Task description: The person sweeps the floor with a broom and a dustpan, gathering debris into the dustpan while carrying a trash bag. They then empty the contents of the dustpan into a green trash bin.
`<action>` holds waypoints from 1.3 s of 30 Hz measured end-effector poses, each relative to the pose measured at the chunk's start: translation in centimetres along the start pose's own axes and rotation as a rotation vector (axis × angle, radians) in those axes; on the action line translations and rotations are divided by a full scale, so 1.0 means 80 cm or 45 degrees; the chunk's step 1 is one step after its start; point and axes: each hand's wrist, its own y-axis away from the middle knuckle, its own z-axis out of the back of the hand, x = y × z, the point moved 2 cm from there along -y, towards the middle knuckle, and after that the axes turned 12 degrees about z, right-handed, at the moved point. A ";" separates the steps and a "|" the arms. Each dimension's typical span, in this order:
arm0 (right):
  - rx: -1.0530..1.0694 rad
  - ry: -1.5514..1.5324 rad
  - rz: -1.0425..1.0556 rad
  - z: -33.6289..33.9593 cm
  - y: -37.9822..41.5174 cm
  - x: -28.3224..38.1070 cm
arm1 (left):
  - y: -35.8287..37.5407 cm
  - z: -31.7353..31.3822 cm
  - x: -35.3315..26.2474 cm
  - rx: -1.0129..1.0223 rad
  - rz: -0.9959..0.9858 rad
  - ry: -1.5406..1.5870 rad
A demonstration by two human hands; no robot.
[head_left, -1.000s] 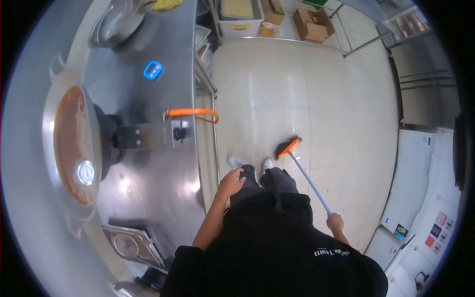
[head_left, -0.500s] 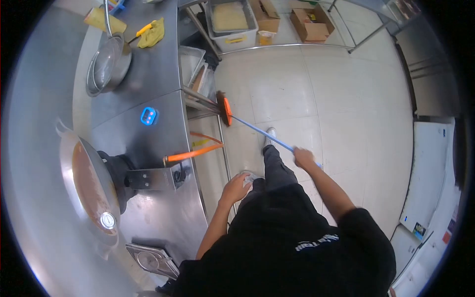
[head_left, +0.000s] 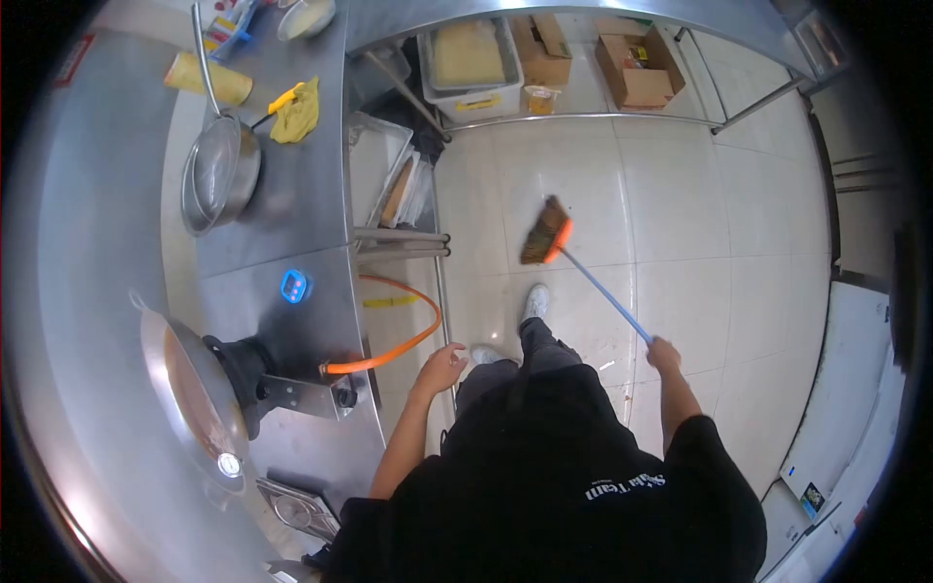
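Observation:
My right hand (head_left: pixel 665 356) is closed round the upper end of a blue broom handle (head_left: pixel 607 296). The orange broom head (head_left: pixel 556 239) with brown bristles rests on the tiled floor (head_left: pixel 680 214), ahead of my shoes. Beside the steel counter's edge, my left hand (head_left: pixel 442 371) hangs empty with its fingers apart and slightly curled. An orange hose (head_left: pixel 413 342) loops off the counter close to that hand.
The steel counter (head_left: pixel 292 379) on the left carries a wok (head_left: pixel 194 389), a blue timer (head_left: pixel 293 286), a strainer over a pot (head_left: pixel 222 170) and a yellow cloth (head_left: pixel 297 112). Under the far table are a plastic bin (head_left: pixel 476 102) and cardboard boxes (head_left: pixel 646 87).
The broom head has moved right, away from the space beneath the counter onto the open floor. My right hand has moved right and down with the handle. My left hand has shifted slightly left.

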 end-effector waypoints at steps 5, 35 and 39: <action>-0.065 -0.029 -0.339 0.025 0.108 -0.088 | -0.047 -0.002 0.028 0.052 0.067 -0.103; -0.142 0.113 0.470 0.258 -0.191 0.416 | -0.256 0.114 -0.014 0.056 0.131 0.032; -0.052 0.140 0.418 0.308 -0.227 0.458 | -0.329 0.155 -0.034 0.013 -0.002 -0.021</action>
